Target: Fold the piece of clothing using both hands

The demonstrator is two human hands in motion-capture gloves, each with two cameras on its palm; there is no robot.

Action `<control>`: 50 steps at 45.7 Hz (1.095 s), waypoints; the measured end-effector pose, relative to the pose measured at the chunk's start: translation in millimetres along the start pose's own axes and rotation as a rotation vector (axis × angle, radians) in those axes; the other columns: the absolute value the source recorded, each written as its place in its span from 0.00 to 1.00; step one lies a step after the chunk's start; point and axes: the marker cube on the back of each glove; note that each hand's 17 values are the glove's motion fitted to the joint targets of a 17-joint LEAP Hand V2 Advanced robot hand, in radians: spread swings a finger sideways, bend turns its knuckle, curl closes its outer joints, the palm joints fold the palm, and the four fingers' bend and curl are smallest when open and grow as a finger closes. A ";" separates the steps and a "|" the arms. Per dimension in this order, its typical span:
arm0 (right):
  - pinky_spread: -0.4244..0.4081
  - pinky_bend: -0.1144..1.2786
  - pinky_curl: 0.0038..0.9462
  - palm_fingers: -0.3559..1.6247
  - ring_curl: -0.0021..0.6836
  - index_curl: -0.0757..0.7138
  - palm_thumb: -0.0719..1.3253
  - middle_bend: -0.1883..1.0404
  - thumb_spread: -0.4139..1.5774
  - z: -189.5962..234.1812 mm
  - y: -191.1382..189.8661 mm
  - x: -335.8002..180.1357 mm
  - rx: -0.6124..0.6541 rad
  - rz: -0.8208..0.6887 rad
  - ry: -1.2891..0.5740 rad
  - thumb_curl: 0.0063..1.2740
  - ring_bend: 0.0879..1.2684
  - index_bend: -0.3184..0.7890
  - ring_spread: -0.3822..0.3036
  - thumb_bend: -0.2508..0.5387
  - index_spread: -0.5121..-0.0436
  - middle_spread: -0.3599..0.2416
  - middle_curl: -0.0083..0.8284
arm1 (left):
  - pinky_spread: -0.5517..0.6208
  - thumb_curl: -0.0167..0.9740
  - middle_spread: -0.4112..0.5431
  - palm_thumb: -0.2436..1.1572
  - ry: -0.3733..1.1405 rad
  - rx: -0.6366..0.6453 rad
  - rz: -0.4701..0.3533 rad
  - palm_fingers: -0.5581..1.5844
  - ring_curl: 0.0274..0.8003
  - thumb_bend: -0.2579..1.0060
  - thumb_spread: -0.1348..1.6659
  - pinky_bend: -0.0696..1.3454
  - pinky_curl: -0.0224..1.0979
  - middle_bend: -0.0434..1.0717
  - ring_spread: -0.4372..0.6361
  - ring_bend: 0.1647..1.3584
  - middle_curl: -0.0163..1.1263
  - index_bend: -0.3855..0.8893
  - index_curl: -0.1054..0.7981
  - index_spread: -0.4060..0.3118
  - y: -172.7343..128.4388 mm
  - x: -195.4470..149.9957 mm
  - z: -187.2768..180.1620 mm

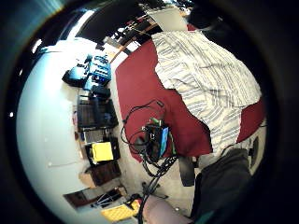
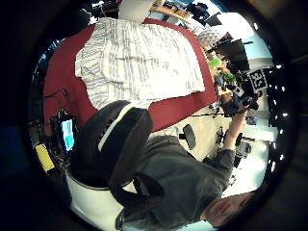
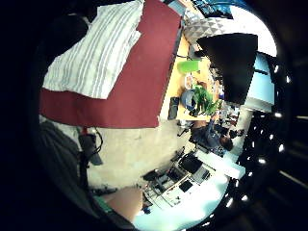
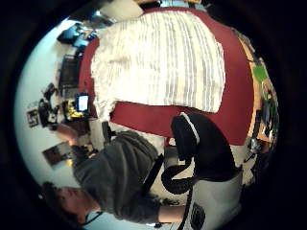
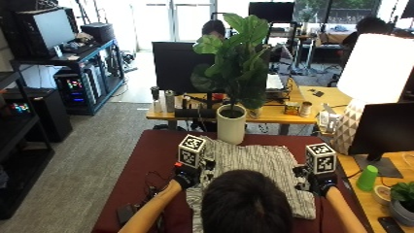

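striped garment (image 5: 259, 172) spread flat on red table (image 5: 152, 160) | left hand (image 5: 186, 175) raised by its left edge, right hand (image 5: 318, 182) by right edge | about equally near, nothing held | finger spread: cannot tell

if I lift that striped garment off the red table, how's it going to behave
The white grey-striped cloth garment lies flat with soft wrinkles, so it will probably droop and sag. It looks thin, likely light. On the red cloth-covered table it may drag rather than slide.

Outside view — above, behind head; palm views high over table, all sharing striped garment (image 5: 259, 170).
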 end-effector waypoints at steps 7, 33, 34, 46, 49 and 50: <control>0.66 0.43 0.21 0.41 0.27 0.23 0.41 0.32 0.59 -3.1 5.8 0.2 0.002 0.009 -0.011 0.09 0.31 0.40 0.55 0.69 0.51 0.54 0.16 | 0.65 0.08 0.49 0.24 0.034 -0.017 -0.007 0.47 0.21 0.22 0.47 0.25 0.15 0.16 0.49 0.28 0.10 0.56 0.31 0.46 4.5 6.8 -5.6; 0.70 0.42 0.31 0.40 0.41 0.34 0.46 0.33 0.79 28.9 -0.2 -13.7 -0.123 -0.059 -0.027 0.17 0.32 0.40 0.53 0.52 0.36 0.52 0.36 | 0.71 0.19 0.52 0.21 0.040 -0.249 0.114 0.42 0.33 0.17 0.63 0.27 0.27 0.17 0.53 0.33 0.18 0.45 0.47 0.48 22.3 21.3 64.5; 0.70 0.42 0.31 0.40 0.42 0.34 0.46 0.33 0.79 32.8 -1.2 -14.3 -0.132 -0.061 -0.025 0.17 0.32 0.40 0.53 0.51 0.36 0.52 0.36 | 0.72 0.19 0.53 0.20 0.037 -0.268 0.122 0.42 0.33 0.17 0.63 0.27 0.27 0.17 0.53 0.34 0.18 0.44 0.47 0.49 23.7 23.3 69.8; 0.73 0.45 0.34 0.38 0.46 0.31 0.50 0.35 0.78 112.6 -25.5 -29.2 -0.264 -0.061 0.024 0.21 0.34 0.36 0.55 0.43 0.38 0.52 0.41 | 0.79 0.24 0.75 0.19 -0.039 -0.493 0.167 0.30 0.39 0.18 0.57 0.43 0.34 0.19 0.70 0.47 0.20 0.31 0.33 0.71 31.1 51.2 177.6; 0.73 0.45 0.35 0.37 0.47 0.31 0.52 0.35 0.77 127.7 -32.1 -30.9 -0.289 -0.047 0.046 0.22 0.35 0.36 0.55 0.42 0.38 0.52 0.42 | 0.80 0.25 0.81 0.19 -0.042 -0.499 0.164 0.28 0.40 0.18 0.56 0.46 0.35 0.20 0.73 0.50 0.20 0.32 0.31 0.75 27.5 54.0 193.4; 0.74 0.46 0.35 0.37 0.47 0.30 0.52 0.35 0.77 133.1 -35.0 -30.9 -0.296 -0.043 0.055 0.22 0.35 0.36 0.56 0.41 0.38 0.52 0.42 | 0.80 0.25 0.82 0.19 -0.045 -0.495 0.164 0.28 0.40 0.18 0.56 0.47 0.35 0.21 0.74 0.51 0.20 0.33 0.30 0.76 26.8 55.1 196.6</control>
